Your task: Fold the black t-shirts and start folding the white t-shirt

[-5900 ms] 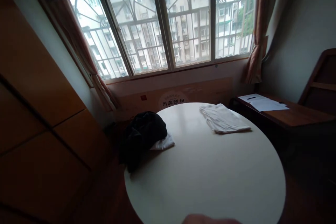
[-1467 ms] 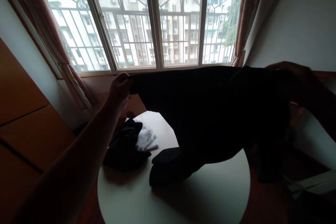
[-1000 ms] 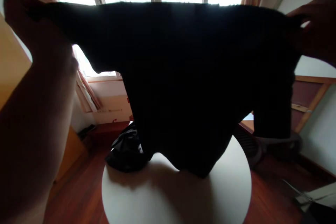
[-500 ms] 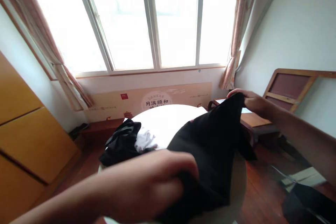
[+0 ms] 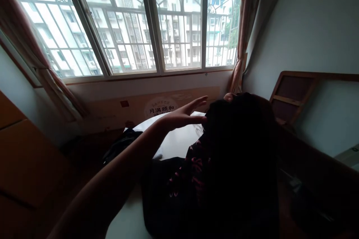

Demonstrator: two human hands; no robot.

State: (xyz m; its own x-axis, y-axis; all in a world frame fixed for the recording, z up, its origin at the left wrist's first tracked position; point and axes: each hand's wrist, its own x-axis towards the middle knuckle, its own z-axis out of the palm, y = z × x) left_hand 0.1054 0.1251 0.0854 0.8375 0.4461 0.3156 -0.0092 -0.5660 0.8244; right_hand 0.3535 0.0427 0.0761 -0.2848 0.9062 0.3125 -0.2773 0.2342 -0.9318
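A black garment (image 5: pixel 235 164) with pink lettering is held up over the white round table (image 5: pixel 174 142), its lower part spread toward me. My right hand (image 5: pixel 229 97) grips its upper edge; only a bit of the fingers shows, the rest being covered by dark cloth. My left hand (image 5: pixel 183 115) reaches in from the left, thumb and fingers apart and pointing at the garment's upper left edge. Its fingertips are very close to the cloth; whether they touch it I cannot tell. Another black cloth (image 5: pixel 122 143) lies at the table's left side, partly behind my left forearm.
Beyond the table is a wall with a printed banner (image 5: pixel 134 110) under a barred window (image 5: pixel 179 37). Yellow-brown cabinets (image 5: pixel 17 149) stand at left. A wooden-framed chair back (image 5: pixel 293 86) is on the right, near the wall.
My left hand has let go of the garment's near part and moved forward and up, its fingers opening. The right hand still holds the garment, whose pink lettering now shows. The picture has darkened.
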